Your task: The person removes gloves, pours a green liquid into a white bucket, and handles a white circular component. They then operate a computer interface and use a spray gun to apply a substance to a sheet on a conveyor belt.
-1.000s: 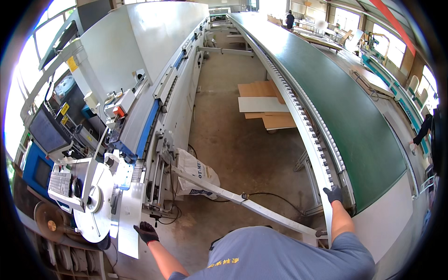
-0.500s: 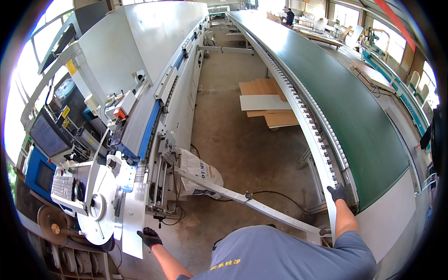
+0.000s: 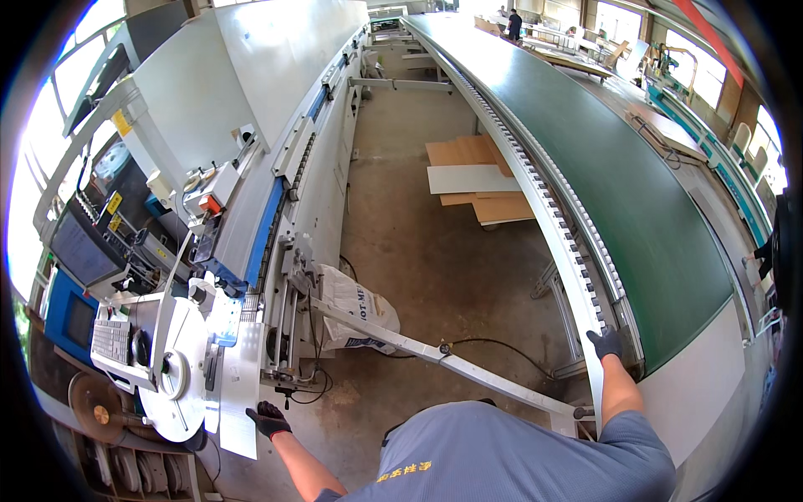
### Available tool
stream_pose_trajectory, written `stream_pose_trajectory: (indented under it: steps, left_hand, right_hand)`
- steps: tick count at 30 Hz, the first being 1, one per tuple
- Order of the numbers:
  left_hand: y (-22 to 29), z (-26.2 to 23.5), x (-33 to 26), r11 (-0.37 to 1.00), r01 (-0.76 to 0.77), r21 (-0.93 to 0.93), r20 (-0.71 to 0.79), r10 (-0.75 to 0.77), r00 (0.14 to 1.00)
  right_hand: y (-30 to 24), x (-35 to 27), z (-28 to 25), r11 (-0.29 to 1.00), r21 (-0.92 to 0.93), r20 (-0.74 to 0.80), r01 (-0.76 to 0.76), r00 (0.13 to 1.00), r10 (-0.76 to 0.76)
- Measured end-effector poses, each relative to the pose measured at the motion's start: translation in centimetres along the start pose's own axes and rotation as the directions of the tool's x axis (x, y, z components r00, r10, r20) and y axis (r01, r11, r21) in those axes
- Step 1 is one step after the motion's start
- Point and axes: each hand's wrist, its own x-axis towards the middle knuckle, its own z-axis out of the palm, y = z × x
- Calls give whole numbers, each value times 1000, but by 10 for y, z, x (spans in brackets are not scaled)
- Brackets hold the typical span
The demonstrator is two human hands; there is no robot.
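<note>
At the lower left, my left hand (image 3: 269, 420), in a black glove, has its fingers curled at the right edge of a narrow white panel (image 3: 240, 422). This panel lies at the near end of the edge banding machine (image 3: 322, 180), its far part along the machine's track. My right hand (image 3: 605, 344), in a dark grey glove, is closed over the white roller rail (image 3: 572, 289) beside the long green conveyor belt (image 3: 619, 217). The undersides of both grips are hidden.
A slanting metal bar (image 3: 401, 341) crosses between machine and conveyor, with a white sack (image 3: 360, 305) behind it. Brown and white boards (image 3: 477, 180) lie low under the conveyor. A handwheel (image 3: 173, 375) and keyboard (image 3: 112, 338) are at left. Another person (image 3: 514, 25) stands far back.
The white panel has slid slightly forward along the machine, and my left hand has moved a little with it. My right hand stays on the rail. The distant person has shifted slightly.
</note>
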Motion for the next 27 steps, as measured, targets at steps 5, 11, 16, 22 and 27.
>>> stream_pose_trajectory:
  steps: [5,11,16,22,27]
  left_hand:
    - [-2,-12,15,999,6,40,155,-12,988]
    - [-4,-16,27,999,52,7,198,-52,979]
    - [-1,0,8,1000,27,-12,5,-27,1000]
    - [-2,-1,8,1000,27,-2,38,-27,999]
    - [16,-42,46,995,5,99,260,-31,965]
  right_hand:
    - [4,2,1,1000,24,-23,4,1000,-4]
    - [0,-1,-2,1000,-9,-1,-1,1000,1]
    - [1,1,-1,1000,13,5,1,1000,-2]
    - [0,0,-1,1000,-11,-6,-14,1000,14]
    - [-13,1,2,1000,6,19,7,1000,-7]
